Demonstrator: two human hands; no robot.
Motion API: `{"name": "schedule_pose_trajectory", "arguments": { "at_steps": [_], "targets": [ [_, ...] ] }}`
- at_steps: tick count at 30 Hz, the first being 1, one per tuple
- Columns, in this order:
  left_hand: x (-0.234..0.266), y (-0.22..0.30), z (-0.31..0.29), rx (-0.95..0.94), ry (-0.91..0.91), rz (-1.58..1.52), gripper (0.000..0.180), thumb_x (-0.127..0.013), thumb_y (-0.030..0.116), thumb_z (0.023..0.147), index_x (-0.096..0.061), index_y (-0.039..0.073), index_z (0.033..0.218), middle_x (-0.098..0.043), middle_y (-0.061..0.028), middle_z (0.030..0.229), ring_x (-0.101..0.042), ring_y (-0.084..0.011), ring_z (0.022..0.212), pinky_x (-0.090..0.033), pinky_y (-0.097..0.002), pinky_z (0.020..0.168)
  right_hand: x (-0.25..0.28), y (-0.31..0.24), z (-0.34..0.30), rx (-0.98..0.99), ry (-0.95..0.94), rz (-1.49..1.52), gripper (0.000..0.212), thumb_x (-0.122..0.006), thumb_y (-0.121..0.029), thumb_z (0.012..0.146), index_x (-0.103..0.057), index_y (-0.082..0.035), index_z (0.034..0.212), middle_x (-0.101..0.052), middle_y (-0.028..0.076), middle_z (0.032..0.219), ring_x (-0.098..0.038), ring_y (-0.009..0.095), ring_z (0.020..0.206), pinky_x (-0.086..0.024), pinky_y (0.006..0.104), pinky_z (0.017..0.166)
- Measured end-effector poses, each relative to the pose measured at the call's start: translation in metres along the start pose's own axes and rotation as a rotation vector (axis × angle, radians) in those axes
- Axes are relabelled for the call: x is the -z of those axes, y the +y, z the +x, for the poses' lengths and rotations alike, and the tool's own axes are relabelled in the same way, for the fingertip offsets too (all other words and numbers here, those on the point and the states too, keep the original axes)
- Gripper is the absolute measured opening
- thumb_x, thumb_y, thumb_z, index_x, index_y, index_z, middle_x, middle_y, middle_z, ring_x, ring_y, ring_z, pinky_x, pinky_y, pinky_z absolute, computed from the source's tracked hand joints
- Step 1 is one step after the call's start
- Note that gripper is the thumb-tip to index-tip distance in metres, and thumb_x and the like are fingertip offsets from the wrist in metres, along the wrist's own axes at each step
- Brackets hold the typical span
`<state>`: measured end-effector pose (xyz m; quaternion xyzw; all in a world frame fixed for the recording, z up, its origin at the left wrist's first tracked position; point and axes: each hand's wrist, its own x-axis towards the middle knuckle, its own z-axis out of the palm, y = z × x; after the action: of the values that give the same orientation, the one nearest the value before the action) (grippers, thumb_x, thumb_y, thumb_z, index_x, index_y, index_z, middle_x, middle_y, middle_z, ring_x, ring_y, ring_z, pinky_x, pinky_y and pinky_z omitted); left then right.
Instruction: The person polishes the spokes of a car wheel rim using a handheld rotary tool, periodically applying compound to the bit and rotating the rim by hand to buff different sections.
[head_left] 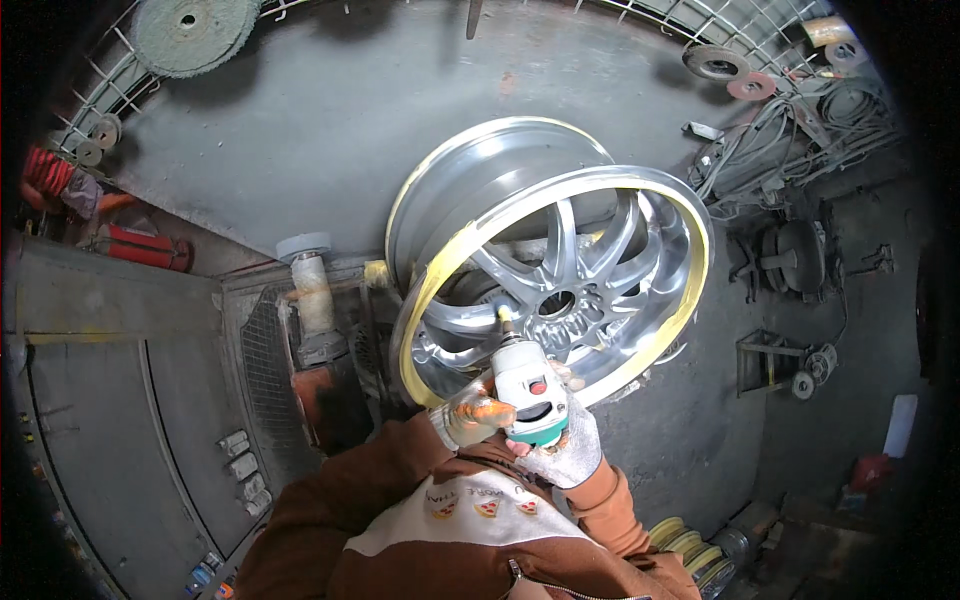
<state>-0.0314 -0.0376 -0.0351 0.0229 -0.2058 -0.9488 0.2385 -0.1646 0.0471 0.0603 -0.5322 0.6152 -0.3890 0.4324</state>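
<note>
A red cylinder lies well left of the left hand, farther off. Tangled cables sit beyond the right hand, to its right.

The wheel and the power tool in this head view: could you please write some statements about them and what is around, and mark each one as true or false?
1. The left hand and the right hand both hold the power tool. True.
2. The tool points at the outer edge of the wheel. False: it points toward a spoke near the middle of the wheel.
3. A yellow band runs along the front edge of the wheel. True.
4. Both hands are without gloves. False: both wear gloves.
5. A red cylinder lies at the right of the view. False: the red cylinder is at the left.
</note>
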Motion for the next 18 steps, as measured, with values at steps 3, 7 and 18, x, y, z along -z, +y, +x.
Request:
{"name": "schedule_pose_trajectory", "arguments": {
  "at_steps": [3, 7, 18],
  "targets": [
    [-0.003, 0.006, 0.002, 0.036, 0.023, -0.028, 0.100, -0.100, 0.017, 0.055, -0.047, 0.001, 0.139, -0.054, -0.0175, 0.141, -0.050, -0.0310, 0.134, -0.038, -0.0463, 0.114, 0.003, 0.000, 0.000, -0.010, -0.016, -0.040, 0.064, -0.081, -0.035, 0.083, -0.057, 0.001, 0.131, -0.067, 0.018, 0.119, -0.066, 0.034, 0.109, -0.050, 0.0389, 0.096],
    [-0.002, 0.007, -0.010, 0.092, 0.053, 0.002, 0.097, -0.099, 0.017, 0.058, -0.047, 0.002, 0.139, -0.055, -0.0168, 0.140, -0.051, -0.0293, 0.133, -0.039, -0.0447, 0.114, 0.004, 0.006, -0.001, -0.043, -0.056, 0.022, 0.075, -0.085, -0.036, 0.078, -0.054, 0.003, 0.134, -0.067, 0.017, 0.120, -0.066, 0.029, 0.110, -0.051, 0.0379, 0.096],
    [-0.013, 0.013, -0.006, 0.048, 0.022, -0.045, 0.088, -0.086, 0.019, 0.074, -0.041, 0.003, 0.147, -0.055, -0.0167, 0.141, -0.054, -0.0292, 0.132, -0.043, -0.0442, 0.112, 0.005, 0.009, -0.002, -0.048, -0.027, -0.039, 0.069, -0.084, -0.036, 0.079, -0.056, 0.002, 0.130, -0.066, 0.019, 0.120, -0.067, 0.031, 0.107, -0.052, 0.0391, 0.094]
  ]
}}
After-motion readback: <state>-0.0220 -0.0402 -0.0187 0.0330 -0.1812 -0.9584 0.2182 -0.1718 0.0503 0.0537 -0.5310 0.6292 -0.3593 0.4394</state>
